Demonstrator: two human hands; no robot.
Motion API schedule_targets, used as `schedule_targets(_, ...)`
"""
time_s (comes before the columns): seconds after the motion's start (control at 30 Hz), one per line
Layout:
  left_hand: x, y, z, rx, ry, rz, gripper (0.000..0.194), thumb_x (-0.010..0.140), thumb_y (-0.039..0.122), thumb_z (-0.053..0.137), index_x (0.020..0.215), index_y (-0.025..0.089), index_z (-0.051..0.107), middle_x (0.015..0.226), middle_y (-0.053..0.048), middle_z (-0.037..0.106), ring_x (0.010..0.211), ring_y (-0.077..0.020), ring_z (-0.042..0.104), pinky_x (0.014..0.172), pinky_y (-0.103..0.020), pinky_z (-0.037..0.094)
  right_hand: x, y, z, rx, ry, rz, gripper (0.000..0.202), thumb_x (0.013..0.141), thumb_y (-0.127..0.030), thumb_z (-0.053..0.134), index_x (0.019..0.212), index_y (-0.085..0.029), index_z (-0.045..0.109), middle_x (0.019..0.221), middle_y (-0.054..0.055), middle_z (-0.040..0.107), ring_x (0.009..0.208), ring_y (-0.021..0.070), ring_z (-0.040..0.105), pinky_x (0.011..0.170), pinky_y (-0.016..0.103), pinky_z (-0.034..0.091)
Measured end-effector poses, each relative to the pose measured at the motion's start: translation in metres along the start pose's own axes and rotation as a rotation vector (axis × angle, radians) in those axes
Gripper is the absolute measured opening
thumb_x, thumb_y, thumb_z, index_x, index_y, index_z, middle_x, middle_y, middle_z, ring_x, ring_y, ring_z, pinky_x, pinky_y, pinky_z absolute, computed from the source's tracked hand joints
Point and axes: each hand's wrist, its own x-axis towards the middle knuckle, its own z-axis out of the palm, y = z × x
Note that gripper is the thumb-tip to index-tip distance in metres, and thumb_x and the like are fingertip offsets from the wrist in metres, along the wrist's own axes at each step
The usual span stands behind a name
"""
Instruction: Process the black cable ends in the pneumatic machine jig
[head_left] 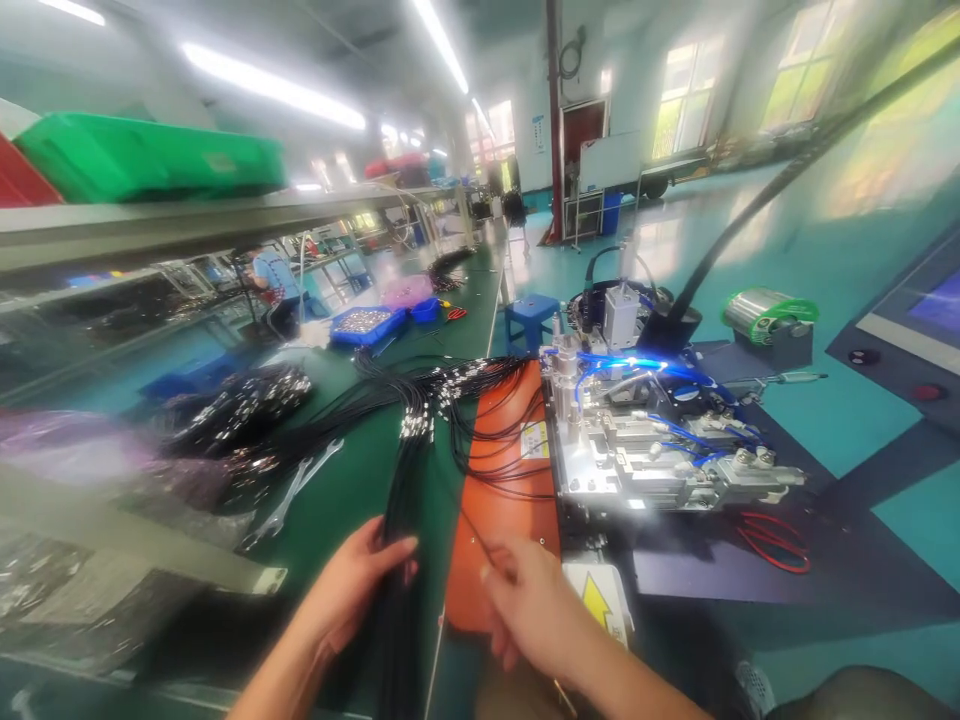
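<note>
Through the left hand (364,568), black cables (409,480) point metal tips (417,425) forward.

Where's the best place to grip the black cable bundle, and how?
Probably grip the black cable bundle short of its silvery ends, from its left side, thumb across, as the left hand does: there the strands run close together, nearly straight toward you.
</note>
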Motion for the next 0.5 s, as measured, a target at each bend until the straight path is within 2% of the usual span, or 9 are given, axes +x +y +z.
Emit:
schedule_targets(0.23, -0.002, -0.004, -0.001, 0.149, 0.064, 0.024, 0.047, 0.062, 0.035, 0.086, 0.095, 0.018, 0.056, 0.075, 0.001, 0.063, 0.067, -0.0174, 0.066, 0.066, -0.029, 0.055, -0.029, 0.013, -0.023, 0.065, -0.037, 0.032, 0.035, 0.088, -0.018, 0.047, 0.123, -0.015, 0.048, 0.076, -0.002, 0.058, 0.040, 0.0087, 0.057, 0.030, 0.013, 0.041)
schedule_targets(0.33, -0.006, -0.003, 0.002, 0.197, 0.027, 0.056, 0.045, 0.065, 0.037, 0.084, 0.094, 0.018, 0.056, 0.075, 0.002, 0.063, 0.067, -0.0162, 0.064, 0.068, -0.029, 0.054, -0.039, 0.018, -0.032, 0.071, -0.023, 0.035, 0.033, 0.088, -0.020, 0.047, 0.121, -0.016, 0.050, 0.077, -0.002, 0.058, 0.043, 0.0095, 0.058, 0.031, 0.014, 0.043)
schedule_targets(0.5, -0.014, -0.009, 0.005, 0.277, -0.027, 0.030, 0.056, 0.069, 0.045, 0.079, 0.111, 0.019, 0.053, 0.079, -0.001, 0.064, 0.073, -0.0206, 0.064, 0.074, -0.034, 0.054, -0.048, 0.025, -0.044, 0.011, 0.075, -0.016, 0.030, 0.091, -0.027, 0.048, 0.118, -0.018, 0.055, 0.074, -0.003, 0.058, 0.041, 0.0091, 0.056, 0.032, 0.016, 0.043)
